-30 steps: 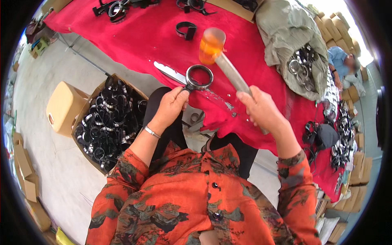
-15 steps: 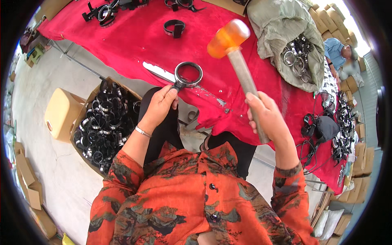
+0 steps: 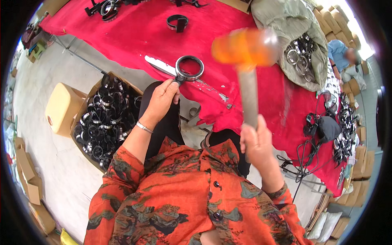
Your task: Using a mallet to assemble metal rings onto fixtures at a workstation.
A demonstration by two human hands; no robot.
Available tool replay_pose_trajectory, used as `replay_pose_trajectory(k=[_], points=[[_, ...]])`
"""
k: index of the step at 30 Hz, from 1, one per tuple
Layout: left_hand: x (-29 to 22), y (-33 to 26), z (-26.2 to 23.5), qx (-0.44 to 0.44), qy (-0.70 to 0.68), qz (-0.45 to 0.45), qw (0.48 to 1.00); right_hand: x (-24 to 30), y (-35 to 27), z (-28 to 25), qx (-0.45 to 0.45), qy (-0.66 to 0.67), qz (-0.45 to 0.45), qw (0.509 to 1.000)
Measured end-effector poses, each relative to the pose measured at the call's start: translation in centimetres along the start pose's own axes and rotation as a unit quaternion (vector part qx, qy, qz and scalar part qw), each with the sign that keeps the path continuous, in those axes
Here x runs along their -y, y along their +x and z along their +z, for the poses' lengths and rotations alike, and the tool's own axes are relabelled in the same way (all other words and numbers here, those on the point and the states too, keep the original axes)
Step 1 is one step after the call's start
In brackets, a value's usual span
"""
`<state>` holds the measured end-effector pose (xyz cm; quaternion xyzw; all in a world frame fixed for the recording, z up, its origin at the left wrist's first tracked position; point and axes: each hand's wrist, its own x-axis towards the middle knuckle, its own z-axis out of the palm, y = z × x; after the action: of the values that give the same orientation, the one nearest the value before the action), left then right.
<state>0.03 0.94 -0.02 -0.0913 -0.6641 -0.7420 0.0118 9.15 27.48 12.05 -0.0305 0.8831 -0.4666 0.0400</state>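
Observation:
My left hand [image 3: 163, 98] pinches the short black stem of a ring clamp [image 3: 201, 72], a silver and black hoop held over the table's near edge. Beneath it lies a bare metal strip [image 3: 161, 65] along that edge. In my right hand [image 3: 258, 141] is a mallet with an amber head [image 3: 241, 47] and a grey handle [image 3: 248, 90]. The head is raised to the right of the clamp, apart from it and blurred by motion. My fingers wrap round the lower handle.
Red cloth [image 3: 139, 36] covers the table. Another ring clamp [image 3: 178, 32] lies farther back. A carton of black clamps [image 3: 104, 118] stands at left beside a beige plastic stool [image 3: 61, 108]. A greenish sack [image 3: 281, 20], cables [image 3: 304, 163] and a seated person [image 3: 338, 53] are at right.
My right hand has dropped lower and toward my body, and the mallet has turned more upright, its head shifting right. The left hand still holds the ring clamp in nearly the same place.

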Motion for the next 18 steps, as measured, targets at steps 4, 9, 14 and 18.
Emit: replay_pose_trajectory(k=[4,9,14,18], points=[[-0.6,0.3,0.7,0.009,0.007,-0.012,1.0,-2.9,0.2,1.1,0.009,-0.113,-0.027,0.993],[-0.6,0.0,0.3,-0.005,0.016,-0.012,1.0,3.1,1.9,-0.4,0.004,-0.058,-0.098,0.993],[-0.8,0.0,1.2,-0.034,0.029,-0.009,0.999,3.7,4.8,2.1,0.044,-0.247,-0.125,0.96],[-0.5,-0.1,1.2,-0.055,0.044,0.006,0.998,5.9,8.1,0.8,0.054,-0.227,-0.134,0.963]])
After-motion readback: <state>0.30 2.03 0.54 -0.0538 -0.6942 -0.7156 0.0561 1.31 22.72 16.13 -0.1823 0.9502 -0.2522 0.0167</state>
